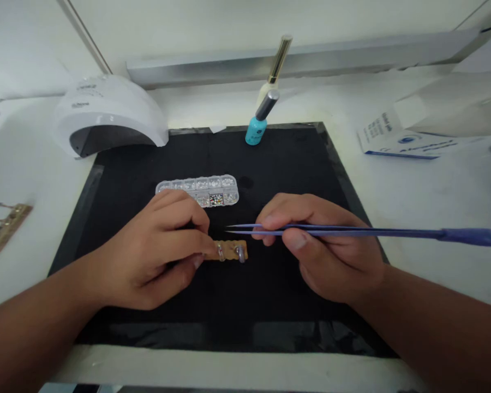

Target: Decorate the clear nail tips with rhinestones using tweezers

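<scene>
My left hand [155, 248] pinches the left end of a short golden-brown strip [230, 249] low over the black mat [245, 311]. Two small pieces that look like nail tips stand on the strip's visible part: a greyish one [241, 254] and one with shiny bits [221, 252]. The strip's left end is hidden behind my fingers. In my right hand [327, 251] are purple tweezers [384, 232], held level with their tips pointing left, slightly apart, above the strip. Nothing shows between the tips. Just behind my left hand lies a clear compartment case [233, 188] of tiny rhinestones, partly covered by my fingers.
A white nail lamp [110, 109] stands at the back left. Towards the back middle are a turquoise polish bottle [256, 131] and a pale bottle with a gold cap [280, 60]. A white box [413, 131] sits at right, another strip [6, 232] at far left.
</scene>
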The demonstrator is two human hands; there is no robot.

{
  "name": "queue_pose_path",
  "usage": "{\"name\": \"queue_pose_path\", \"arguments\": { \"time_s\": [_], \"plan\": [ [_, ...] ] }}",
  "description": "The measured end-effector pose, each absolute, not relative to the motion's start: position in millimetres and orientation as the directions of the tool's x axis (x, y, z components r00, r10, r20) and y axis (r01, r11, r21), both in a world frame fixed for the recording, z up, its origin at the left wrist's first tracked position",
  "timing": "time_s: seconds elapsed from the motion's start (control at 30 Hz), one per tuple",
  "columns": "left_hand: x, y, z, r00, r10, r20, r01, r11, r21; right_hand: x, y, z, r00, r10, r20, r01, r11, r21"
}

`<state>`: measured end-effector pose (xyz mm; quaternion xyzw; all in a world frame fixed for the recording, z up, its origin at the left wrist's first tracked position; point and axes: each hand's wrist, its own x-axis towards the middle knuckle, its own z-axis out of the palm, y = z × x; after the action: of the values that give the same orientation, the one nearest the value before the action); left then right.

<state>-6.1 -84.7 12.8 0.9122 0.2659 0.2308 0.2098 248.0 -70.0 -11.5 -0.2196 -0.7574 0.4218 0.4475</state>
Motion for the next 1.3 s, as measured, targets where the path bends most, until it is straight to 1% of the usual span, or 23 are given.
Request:
{"name": "queue_pose_path", "arguments": {
  "time_s": [0.07, 0.17, 0.23, 0.33, 0.4, 0.5, 0.57, 0.83, 0.93, 1.13, 1.3],
  "plan": [
    [-6.9, -84.1, 13.9, 0.708, 0.636, 0.307, 0.442, -0.738, 0.509, 248.1, -69.6, -10.7, -0.506, 0.712, 0.486, -0.033, 0.547, -0.836],
    [-7.8, -83.6, 16.3, 0.662, 0.695, 0.28, 0.534, -0.701, 0.473, 246.9, -68.4, -9.2, -0.53, 0.725, 0.44, 0.039, 0.54, -0.841],
    [-9.0, -84.0, 19.1, 0.659, 0.728, 0.19, 0.612, -0.666, 0.428, 245.5, -67.3, -8.0, -0.549, 0.733, 0.401, 0.117, 0.542, -0.832],
    [-12.3, -86.6, 25.0, 0.634, 0.773, -0.014, 0.723, -0.586, 0.367, 243.7, -65.4, -6.6, -0.591, 0.723, 0.357, 0.214, 0.567, -0.795],
    [-14.7, -89.4, 28.6, 0.629, 0.774, -0.074, 0.739, -0.565, 0.368, 242.8, -63.8, -6.2, -0.617, 0.715, 0.329, 0.255, 0.577, -0.776],
    [-16.6, -92.5, 30.4, 0.661, 0.75, -0.022, 0.694, -0.6, 0.399, 241.8, -61.3, -6.0, -0.636, 0.706, 0.311, 0.273, 0.583, -0.766],
    [-16.6, -92.4, 29.5, 0.66, 0.752, -0.013, 0.69, -0.599, 0.406, 241.1, -60.0, -5.8, -0.639, 0.706, 0.304, 0.274, 0.579, -0.768],
    [-11.4, -87.8, 27.6, 0.593, 0.777, -0.212, 0.797, -0.529, 0.293, 239.3, -57.9, -5.7, -0.637, 0.724, 0.267, 0.293, 0.547, -0.784],
    [-10.7, -87.3, 27.2, 0.598, 0.766, -0.236, 0.798, -0.541, 0.267, 238.4, -57.1, -5.0, -0.64, 0.729, 0.242, 0.304, 0.529, -0.792],
    [-13.9, -84.5, 22.7, 0.652, 0.729, -0.211, 0.752, -0.584, 0.305, 239.3, -56.2, -4.9, -0.672, 0.707, 0.222, 0.314, 0.544, -0.778],
    [-15.3, -85.7, 23.0, 0.683, 0.687, -0.247, 0.724, -0.593, 0.353, 241.7, -59.2, -6.1, -0.705, 0.663, 0.254, 0.323, 0.618, -0.717]
  ]
}}
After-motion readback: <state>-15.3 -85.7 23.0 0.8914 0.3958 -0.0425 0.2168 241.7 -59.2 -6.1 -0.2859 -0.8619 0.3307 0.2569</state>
